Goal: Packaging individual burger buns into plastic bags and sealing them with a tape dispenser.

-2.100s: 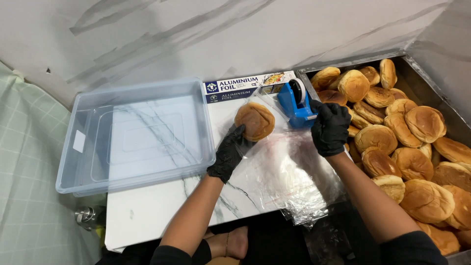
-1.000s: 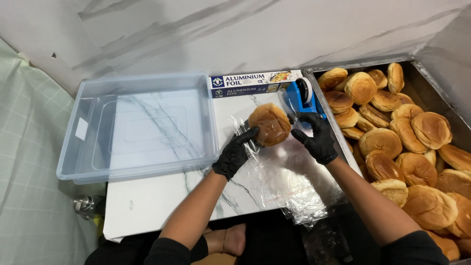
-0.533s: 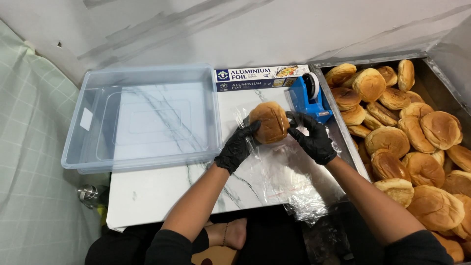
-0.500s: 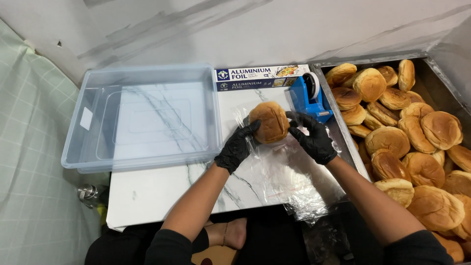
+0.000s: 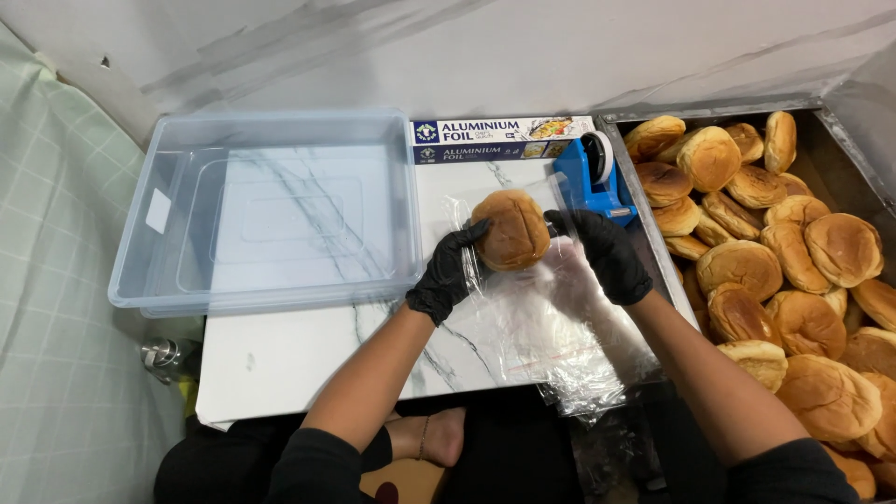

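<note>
Left hand (image 5: 448,275) and right hand (image 5: 607,252), both in black gloves, closed on a bun (image 5: 510,230) inside a clear bag (image 5: 551,327), over the marble board (image 5: 280,355). Left: empty plastic tub (image 5: 261,215). Right: tray of buns (image 5: 793,271). Far: blue tape dispenser (image 5: 590,177), foil box (image 5: 499,138).

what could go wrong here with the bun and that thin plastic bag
1. The bun is pinched between the left hand and right hand; squeezing could dent it.
2. The clear plastic bag looks thin and wrinkled; the gloved fingers might tear it or lose its opening.
3. The pile of bags hangs over the marble board's front edge, so they could slide off.
</note>
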